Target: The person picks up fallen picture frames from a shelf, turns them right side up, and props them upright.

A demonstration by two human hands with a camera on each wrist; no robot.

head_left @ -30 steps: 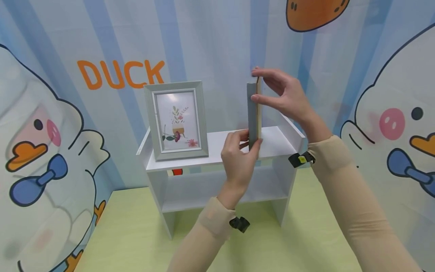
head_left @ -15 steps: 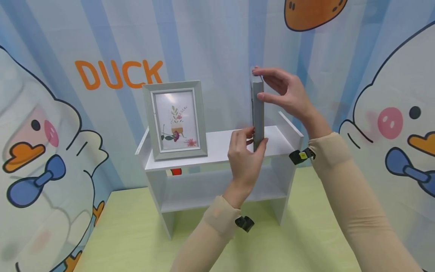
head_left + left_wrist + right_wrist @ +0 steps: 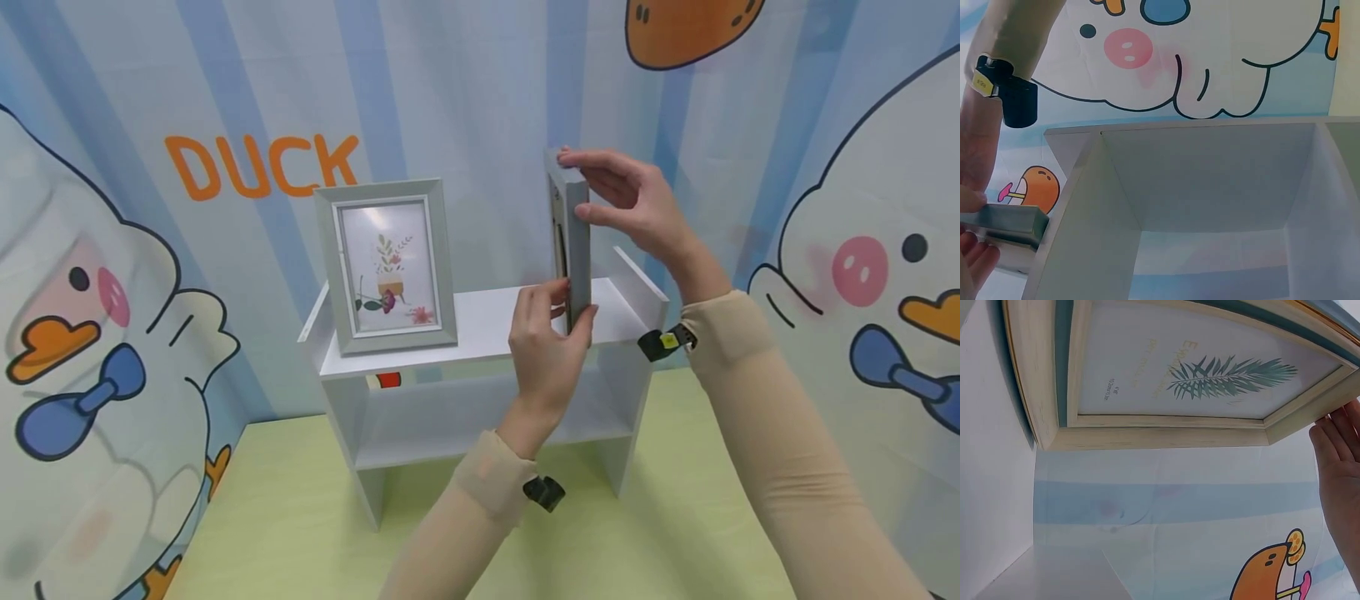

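A picture frame (image 3: 581, 250) stands upright in both hands, nearly edge-on in the head view, over the right part of the white shelf's top. The left hand (image 3: 550, 354) grips its lower end between thumb and fingers. At the top corner, the right hand (image 3: 633, 200) pinches it with thumb and fingertips. Its pale-bordered front with a green leaf print (image 3: 1232, 378) shows in the right wrist view. A slice of its back faces left in the head view. Whether its bottom edge touches the shelf is hidden by the left hand.
A second picture frame (image 3: 448, 292), grey-green with a plant print, stands on the left of the white shelf (image 3: 487, 350). The shelf has raised side panels (image 3: 643, 287) and a lower board (image 3: 450, 425). It stands on a yellow-green surface (image 3: 300, 500) before a duck-printed curtain (image 3: 480, 108).
The held picture frame has turned about its upright axis, so its back now shows on the left. The left hand has shifted slightly right with its lower end; the right hand stays at the top.
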